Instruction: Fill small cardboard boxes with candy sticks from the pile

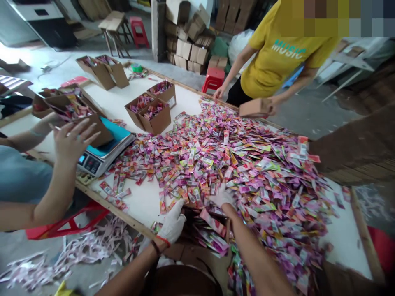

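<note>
My left hand [172, 224], in a white glove, grips the left rim of an open cardboard box [228, 230] at the table's near edge. Small flat packets fill this box, and one pink-and-red packet [212, 222] leans on top. My right hand [222, 197], also gloved, lies just beyond the box's far side, on the near edge of a wide pile of packets [247, 164]. Its fingers look stretched out and apart, touching the packets, though blur softens them. The pile is mostly pink and purple with some green and orange.
To the left, a co-worker's raised hand [72, 139] is beside a filled box on a scale [95, 162]. Filled cardboard boxes [159, 119] stand farther back. Across the table, a person in a yellow shirt [274, 53] holds a small box [254, 107]. Paper strips [89, 250] litter the floor.
</note>
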`<state>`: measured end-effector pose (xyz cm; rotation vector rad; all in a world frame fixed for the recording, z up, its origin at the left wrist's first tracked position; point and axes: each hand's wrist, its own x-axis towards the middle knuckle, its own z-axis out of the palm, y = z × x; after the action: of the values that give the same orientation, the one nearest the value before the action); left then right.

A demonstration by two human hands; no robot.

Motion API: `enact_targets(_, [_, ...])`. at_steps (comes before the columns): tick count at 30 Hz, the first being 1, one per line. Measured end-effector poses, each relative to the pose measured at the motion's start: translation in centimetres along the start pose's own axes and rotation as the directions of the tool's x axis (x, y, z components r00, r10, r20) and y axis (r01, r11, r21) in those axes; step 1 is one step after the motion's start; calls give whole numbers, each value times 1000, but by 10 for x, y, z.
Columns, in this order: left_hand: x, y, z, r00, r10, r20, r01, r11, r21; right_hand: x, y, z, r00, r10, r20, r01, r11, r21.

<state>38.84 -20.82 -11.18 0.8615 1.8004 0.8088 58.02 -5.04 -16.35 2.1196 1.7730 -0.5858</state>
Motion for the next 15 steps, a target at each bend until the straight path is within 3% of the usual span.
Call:
enact_targets(3, [5, 6, -1, 998, -48, -40, 47, 998, -32, 5, -26, 12, 998, -70, -10, 70, 997, -29])
enact_targets(8, [6, 6, 0, 998, -26, -50, 22, 997, -77, 14, -14, -7, 950, -305, 73, 291, 944, 159])
enact_targets(12, [5, 10, -1, 1000, 15, 8, -14, 994, -104, -4, 9, -56, 910, -402, 106, 357, 887, 293])
enact_targets(14, [6, 14, -2, 999, 44, 17, -42, 991, -127, -31, 19, -88, 850, -525, 46, 473, 799, 372])
enact_targets(15, [7, 15, -3, 998, 53, 15, -50, 989, -142, -49, 21, -102, 795, -607, 3, 560, 735, 383])
